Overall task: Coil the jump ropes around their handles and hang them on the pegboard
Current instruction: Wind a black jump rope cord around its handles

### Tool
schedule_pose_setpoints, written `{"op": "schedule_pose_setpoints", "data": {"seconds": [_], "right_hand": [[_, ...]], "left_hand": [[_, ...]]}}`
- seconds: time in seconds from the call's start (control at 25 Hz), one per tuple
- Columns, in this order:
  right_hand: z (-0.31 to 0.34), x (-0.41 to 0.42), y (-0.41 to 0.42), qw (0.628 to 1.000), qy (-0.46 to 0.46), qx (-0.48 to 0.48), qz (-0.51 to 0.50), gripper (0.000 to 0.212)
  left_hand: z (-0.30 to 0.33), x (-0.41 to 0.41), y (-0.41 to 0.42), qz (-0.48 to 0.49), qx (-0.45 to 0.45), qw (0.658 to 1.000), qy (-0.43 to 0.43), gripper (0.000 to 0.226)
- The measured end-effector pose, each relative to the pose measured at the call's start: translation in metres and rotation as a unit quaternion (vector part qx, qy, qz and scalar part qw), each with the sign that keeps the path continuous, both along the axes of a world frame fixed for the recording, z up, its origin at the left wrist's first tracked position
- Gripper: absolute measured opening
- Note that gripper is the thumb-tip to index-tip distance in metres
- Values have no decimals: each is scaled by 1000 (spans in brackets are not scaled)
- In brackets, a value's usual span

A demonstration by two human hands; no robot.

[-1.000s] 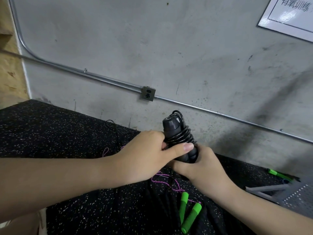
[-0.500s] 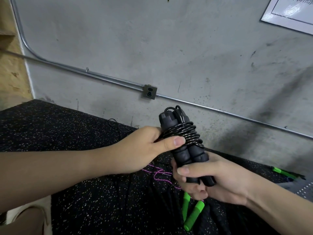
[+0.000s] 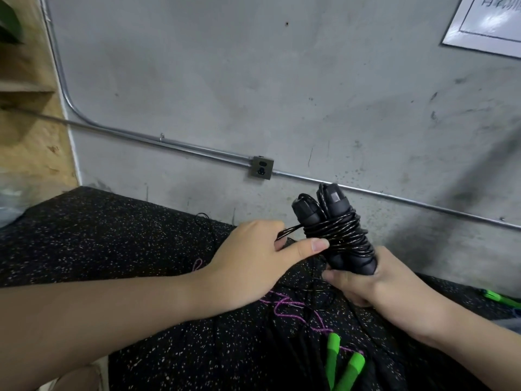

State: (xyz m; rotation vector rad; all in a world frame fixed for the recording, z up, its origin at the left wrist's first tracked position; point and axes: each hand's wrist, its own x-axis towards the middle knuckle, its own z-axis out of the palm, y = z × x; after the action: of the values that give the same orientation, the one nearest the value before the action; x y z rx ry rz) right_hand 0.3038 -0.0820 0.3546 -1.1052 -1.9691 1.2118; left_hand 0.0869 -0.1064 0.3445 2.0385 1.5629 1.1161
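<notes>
Black jump rope (image 3: pixel 337 235): limp, springy cord, light; right hand (image 3: pixel 366 280) grips paired handle bases, left hand (image 3: pixel 253 261) pinches loose tail beside coil—likely unwinds unless tucked.

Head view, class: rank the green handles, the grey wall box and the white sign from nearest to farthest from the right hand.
1. Green handles, below the right hand on the mat.
2. Grey wall box, up-left on the conduit.
3. White sign, top right corner.
</notes>
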Motion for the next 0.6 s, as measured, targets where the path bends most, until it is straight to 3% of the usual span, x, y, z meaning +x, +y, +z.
{"op": "schedule_pose_setpoints", "data": {"seconds": [0.2, 0.44, 0.6], "right_hand": [[0, -5, 2, 993, -37, 91, -60, 29], [-4, -13, -5, 976, -91, 179, -84, 30], [-7, -24, -11, 961, -119, 222, -114, 20]], "left_hand": [[-5, 5, -2, 12, 66, 998, -11, 59], [-4, 15, -11, 25, -12, 999, -27, 64], [-2, 14, -4, 34, 5, 998, -52, 61]]}}
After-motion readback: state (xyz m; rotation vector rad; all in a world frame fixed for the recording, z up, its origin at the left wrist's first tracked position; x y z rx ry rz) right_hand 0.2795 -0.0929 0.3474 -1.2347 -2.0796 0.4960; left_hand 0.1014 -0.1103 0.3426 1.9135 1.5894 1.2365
